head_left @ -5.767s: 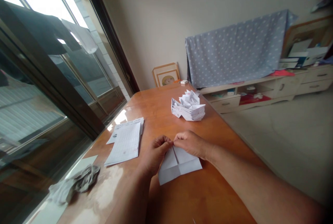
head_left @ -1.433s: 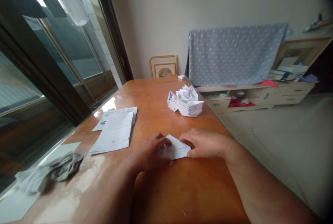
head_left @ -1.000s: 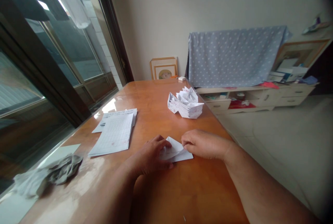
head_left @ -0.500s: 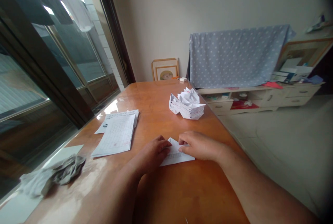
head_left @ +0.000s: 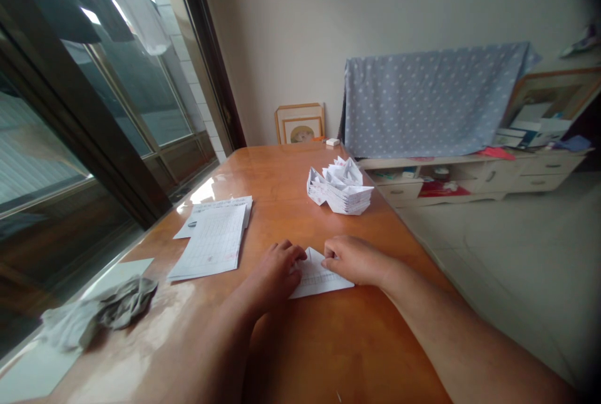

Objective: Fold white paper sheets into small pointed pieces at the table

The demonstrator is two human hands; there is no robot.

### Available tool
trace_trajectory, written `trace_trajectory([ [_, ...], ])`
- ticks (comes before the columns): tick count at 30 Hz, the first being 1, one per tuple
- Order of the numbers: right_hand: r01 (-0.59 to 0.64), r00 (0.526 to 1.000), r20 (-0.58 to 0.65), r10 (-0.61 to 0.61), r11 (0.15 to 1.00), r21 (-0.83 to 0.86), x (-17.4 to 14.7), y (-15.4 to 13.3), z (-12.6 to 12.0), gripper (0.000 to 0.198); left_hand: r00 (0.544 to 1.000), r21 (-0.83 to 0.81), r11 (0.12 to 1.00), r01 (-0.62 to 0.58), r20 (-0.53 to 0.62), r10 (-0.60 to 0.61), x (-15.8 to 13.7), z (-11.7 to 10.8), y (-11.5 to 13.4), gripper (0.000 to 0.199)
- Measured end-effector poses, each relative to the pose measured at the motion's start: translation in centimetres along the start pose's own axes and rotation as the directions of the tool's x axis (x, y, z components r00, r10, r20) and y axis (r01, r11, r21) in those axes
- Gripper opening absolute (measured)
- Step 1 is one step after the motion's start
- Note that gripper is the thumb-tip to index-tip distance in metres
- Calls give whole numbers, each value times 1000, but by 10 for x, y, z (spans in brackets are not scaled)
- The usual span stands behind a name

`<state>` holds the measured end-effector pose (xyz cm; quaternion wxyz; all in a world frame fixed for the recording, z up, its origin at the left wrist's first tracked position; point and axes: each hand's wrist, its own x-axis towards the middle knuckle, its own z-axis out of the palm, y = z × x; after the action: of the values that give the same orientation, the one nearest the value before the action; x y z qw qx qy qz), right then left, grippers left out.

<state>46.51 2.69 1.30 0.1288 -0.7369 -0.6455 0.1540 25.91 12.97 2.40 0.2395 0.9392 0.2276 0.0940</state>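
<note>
A white sheet of paper [head_left: 320,277], folded to a pointed triangular shape with a printed grid on it, lies flat on the table before me. My left hand [head_left: 282,272] is on its left side, fingers curled and thumb gripping that edge. On the right slope of the paper, my right hand [head_left: 350,260] is closed, with its bent fingers and thumb pressed along the edge. Beyond them stands a cluster of folded paper pieces [head_left: 340,188], nested together with pointed tips. A stack of printed sheets [head_left: 213,241] rests to the left of my hands.
The glossy wooden table [head_left: 277,181] runs away from me. A grey crumpled cloth [head_left: 124,304] lies at the left near side. A small white box [head_left: 332,142] sits at the far end. Past the right edge is a low white cabinet [head_left: 493,178] below a dotted blue cloth [head_left: 422,103].
My right hand has shifted slightly along the paper's right edge, its fingers curled tighter. The left hand stays at the left side. The whole view has moved a little.
</note>
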Motion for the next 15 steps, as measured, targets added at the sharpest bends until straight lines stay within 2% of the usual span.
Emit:
trace_trajectory([
  [3, 3, 1000, 0, -3, 1000, -8, -1, -2, -2, 15, 999, 81, 997, -16, -43, 20, -2, -2, 7, 35],
  [8, -7, 1000, 3, 7, 1000, -14, -2, -5, -4, 14, 998, 48, 999, -25, 52, 22, -2, 1, 19, 22],
  [11, -4, 1000, 3, 4, 1000, -25, -4, -5, -4, 14, 997, 6, 1000, -21, 77, 20, 0, 4, 16, 19],
  [15, 29, 1000, -5, -29, 998, -60, -6, -5, -5, 11, 998, -45, 998, -36, 52, 39, 2, 7, 7, 22],
])
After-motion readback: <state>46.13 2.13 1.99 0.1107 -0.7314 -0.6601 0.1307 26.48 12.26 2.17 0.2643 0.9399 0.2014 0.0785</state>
